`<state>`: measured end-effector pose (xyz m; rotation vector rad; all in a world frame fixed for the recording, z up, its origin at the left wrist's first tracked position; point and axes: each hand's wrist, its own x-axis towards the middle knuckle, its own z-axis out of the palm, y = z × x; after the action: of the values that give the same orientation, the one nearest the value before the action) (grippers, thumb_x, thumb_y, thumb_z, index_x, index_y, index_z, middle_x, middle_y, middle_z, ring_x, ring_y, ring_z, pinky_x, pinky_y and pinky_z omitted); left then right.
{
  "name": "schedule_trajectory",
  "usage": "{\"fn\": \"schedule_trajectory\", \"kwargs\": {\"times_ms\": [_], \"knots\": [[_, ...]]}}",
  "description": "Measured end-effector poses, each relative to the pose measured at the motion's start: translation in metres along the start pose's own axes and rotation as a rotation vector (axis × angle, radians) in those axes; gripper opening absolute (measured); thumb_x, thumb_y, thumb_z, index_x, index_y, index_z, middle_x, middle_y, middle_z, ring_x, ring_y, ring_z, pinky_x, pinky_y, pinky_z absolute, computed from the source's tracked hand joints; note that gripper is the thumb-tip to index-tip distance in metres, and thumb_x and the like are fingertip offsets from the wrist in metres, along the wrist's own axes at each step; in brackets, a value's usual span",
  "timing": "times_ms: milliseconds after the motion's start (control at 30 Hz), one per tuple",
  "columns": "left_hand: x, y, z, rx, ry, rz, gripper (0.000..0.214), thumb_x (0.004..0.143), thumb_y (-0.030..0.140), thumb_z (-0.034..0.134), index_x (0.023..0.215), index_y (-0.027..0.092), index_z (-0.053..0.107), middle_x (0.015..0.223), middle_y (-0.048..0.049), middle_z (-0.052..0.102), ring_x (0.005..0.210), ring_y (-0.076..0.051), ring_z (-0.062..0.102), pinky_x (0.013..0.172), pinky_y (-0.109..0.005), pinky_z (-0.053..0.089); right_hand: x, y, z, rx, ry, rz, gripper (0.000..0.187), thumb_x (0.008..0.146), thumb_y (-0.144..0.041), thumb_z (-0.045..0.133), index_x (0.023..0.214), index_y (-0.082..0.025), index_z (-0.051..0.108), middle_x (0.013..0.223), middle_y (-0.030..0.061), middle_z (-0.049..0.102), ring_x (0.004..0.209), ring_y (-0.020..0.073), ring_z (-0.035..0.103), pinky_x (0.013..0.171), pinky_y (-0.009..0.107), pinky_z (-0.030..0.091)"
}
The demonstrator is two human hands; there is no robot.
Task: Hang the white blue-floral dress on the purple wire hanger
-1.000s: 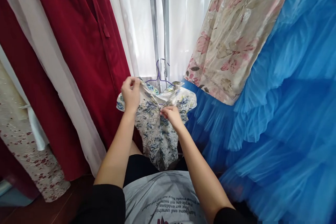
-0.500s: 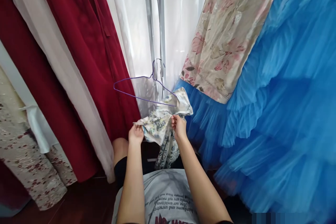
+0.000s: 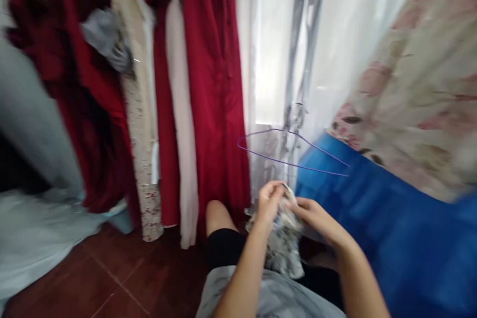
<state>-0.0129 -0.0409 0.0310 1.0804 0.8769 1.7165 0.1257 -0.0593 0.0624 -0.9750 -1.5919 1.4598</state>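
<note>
Two hands close together: left hand (image 3: 270, 199) and right hand (image 3: 316, 214) pinch the floral dress (image 3: 286, 243), bunching it below the bare purple hanger (image 3: 298, 163).

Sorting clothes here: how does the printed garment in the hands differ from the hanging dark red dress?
The printed garment is bunched in the left hand and right hand; the red dress hangs straight. The printed garment is pale with a blue pattern; the red dress is plain. The printed garment looks far smaller than the red dress. Both are clothing.
</note>
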Motion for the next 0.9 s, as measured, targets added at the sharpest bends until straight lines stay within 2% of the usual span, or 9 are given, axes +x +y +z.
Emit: {"fn": "schedule_trajectory", "kwargs": {"times_ms": [100,233,300,400,467,600,733,833,900], "knots": [[-0.002,-0.004,-0.002,-0.141,-0.094,-0.028,0.042,0.066,0.054,0.084,0.09,0.021,0.077,0.123,-0.0166,0.07,0.125,-0.032,0.061,0.11,-0.043,0.041,-0.001,0.01,0.001,0.053,-0.048,0.125,0.044,0.059,-0.049,0.088,0.093,-0.025,0.077,0.09,0.0124,0.078,0.092,0.0373,0.074,0.084,0.046,0.058],[-0.009,-0.008,-0.01,-0.102,-0.343,-0.222,0.065,0.067,0.073,0.075,0.107,0.021,0.077,0.112,-0.0158,0.072,0.111,-0.032,0.067,0.104,-0.045,0.045,-0.003,0.008,0.004,0.195,-0.001,0.107,0.04,0.057,-0.041,0.089,0.094,-0.029,0.076,0.094,0.0148,0.078,0.09,0.0381,0.075,0.085,0.048,0.059],[-0.019,-0.007,-0.018,0.034,-0.428,-0.268,0.077,0.065,0.083,0.068,0.105,0.018,0.076,0.1,-0.0122,0.072,0.1,-0.03,0.066,0.098,-0.044,0.047,-0.014,-0.003,-0.003,0.227,0.036,0.068,0.035,0.061,-0.042,0.086,0.09,-0.026,0.075,0.091,0.015,0.077,0.084,0.0365,0.075,0.079,0.047,0.059],[-0.021,-0.007,-0.035,0.419,-0.71,-0.216,0.061,0.069,0.071,0.075,0.094,0.015,0.075,0.086,-0.0049,0.069,0.083,-0.022,0.06,0.079,-0.034,0.048,-0.03,-0.018,-0.032,0.191,0.176,-0.011,0.032,0.06,-0.043,0.083,0.081,-0.022,0.072,0.08,0.0128,0.076,0.069,0.0312,0.072,0.067,0.041,0.057],[-0.013,-0.007,-0.049,0.627,-0.797,-0.119,0.05,0.075,0.064,0.074,0.084,0.014,0.073,0.075,-0.0012,0.063,0.073,-0.018,0.055,0.068,-0.029,0.044,-0.037,-0.025,-0.06,0.141,0.252,-0.07,0.029,0.055,-0.037,0.083,0.077,-0.021,0.07,0.074,0.0105,0.074,0.063,0.0284,0.069,0.063,0.038,0.055],[0.014,-0.001,-0.075,0.869,-0.737,0.068,0.039,0.082,0.052,0.069,0.077,0.013,0.072,0.067,0.0007,0.057,0.067,-0.015,0.049,0.061,-0.025,0.036,-0.037,-0.035,-0.117,0.068,0.316,-0.172,0.029,0.052,-0.025,0.08,0.079,-0.02,0.07,0.074,0.0059,0.073,0.063,0.0237,0.066,0.063,0.033,0.052],[0.033,0.02,-0.089,0.879,-0.661,0.094,0.037,0.082,0.049,0.067,0.074,0.012,0.069,0.064,0.0016,0.051,0.063,-0.013,0.044,0.057,-0.024,0.03,-0.003,-0.045,-0.164,-0.106,0.463,-0.355,0.032,0.056,-0.028,0.083,0.083,-0.019,0.069,0.075,0.0009,0.071,0.067,0.0187,0.062,0.066,0.028,0.049],[0.034,0.048,-0.083,0.792,-0.641,0.115,0.039,0.082,0.051,0.068,0.075,0.014,0.064,0.067,0.0021,0.049,0.064,-0.012,0.043,0.056,-0.023,0.03,0.04,-0.056,-0.179,-0.203,0.536,-0.517,0.029,0.06,-0.031,0.082,0.082,-0.019,0.068,0.077,-0.0013,0.069,0.072,0.0158,0.059,0.069,0.025,0.046],[0.031,0.069,-0.075,0.745,-0.615,0.156,0.039,0.082,0.051,0.069,0.073,0.015,0.059,0.067,0.0029,0.046,0.063,-0.011,0.041,0.056,-0.023,0.029,0.068,-0.066,-0.173,-0.216,0.518,-0.527,0.025,0.063,-0.031,0.08,0.082,-0.018,0.068,0.078,-0.002,0.068,0.074,0.0144,0.058,0.07,0.023,0.045]]}}
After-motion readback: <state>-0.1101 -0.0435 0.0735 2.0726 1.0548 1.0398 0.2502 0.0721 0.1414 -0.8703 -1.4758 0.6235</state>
